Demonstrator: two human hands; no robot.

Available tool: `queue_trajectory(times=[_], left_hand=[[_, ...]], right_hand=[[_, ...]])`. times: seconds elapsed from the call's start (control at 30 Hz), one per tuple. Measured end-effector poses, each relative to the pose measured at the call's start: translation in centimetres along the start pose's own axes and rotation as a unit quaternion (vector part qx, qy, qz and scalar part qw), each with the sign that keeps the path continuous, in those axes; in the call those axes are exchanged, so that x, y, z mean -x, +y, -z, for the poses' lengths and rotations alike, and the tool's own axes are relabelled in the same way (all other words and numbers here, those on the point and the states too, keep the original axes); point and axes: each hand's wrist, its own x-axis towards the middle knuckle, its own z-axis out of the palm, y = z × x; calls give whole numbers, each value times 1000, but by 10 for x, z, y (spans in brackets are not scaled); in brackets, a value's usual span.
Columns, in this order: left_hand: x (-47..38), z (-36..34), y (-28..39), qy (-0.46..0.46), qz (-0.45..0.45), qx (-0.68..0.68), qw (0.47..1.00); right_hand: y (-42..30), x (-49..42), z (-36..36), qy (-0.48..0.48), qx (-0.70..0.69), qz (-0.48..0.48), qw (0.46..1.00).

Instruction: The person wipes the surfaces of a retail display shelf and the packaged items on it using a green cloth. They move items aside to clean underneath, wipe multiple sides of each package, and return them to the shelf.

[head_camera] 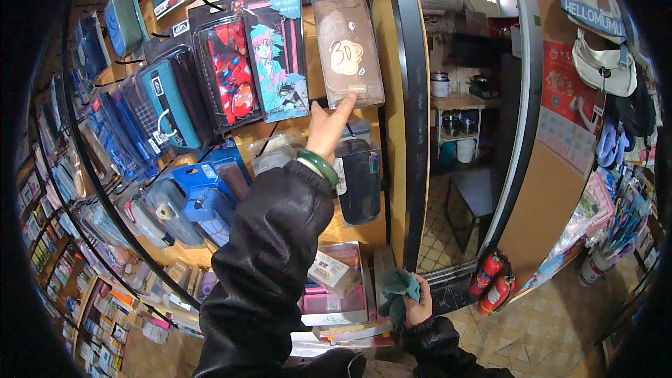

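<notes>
My left hand [329,128], with a green bangle at the wrist, reaches up to a brown pencil case [347,52] in clear packaging. The thumb lies on the front of its lower edge; the other fingers bend in at the lower left corner and are mostly hidden. Just left of it hangs a case with an anime figure [278,60], then a red patterned case [231,73]. A black case [358,184] hangs below the hand. Low on the right, my right hand [419,302] is closed around a crumpled green cloth [399,291].
Many packaged cases, such as a teal one [173,105], hang on hooks to the left. Open boxes [336,320] stand low in front. A black door frame [412,115] borders the rack. Two fire extinguishers [493,286] stand on the floor; bags [604,63] hang far right.
</notes>
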Motion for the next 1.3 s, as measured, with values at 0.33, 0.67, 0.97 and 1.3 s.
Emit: queue_trajectory(times=[0.33, 0.67, 0.97, 1.3], left_hand=[[0, 7, 0, -74, 4, 108, 991], [60, 2, 37, -43, -53, 234, 970], [120, 61, 68, -61, -50, 438, 896], [247, 162, 7, 41, 7, 480, 876]], right_hand=[[-3, 0, 7, 4, -39, -13, 999], [3, 2, 5, -21, 3, -16, 1000], [-15, 7, -12, -62, -34, 16, 997], [-134, -47, -46, -112, 321, 127, 932]])
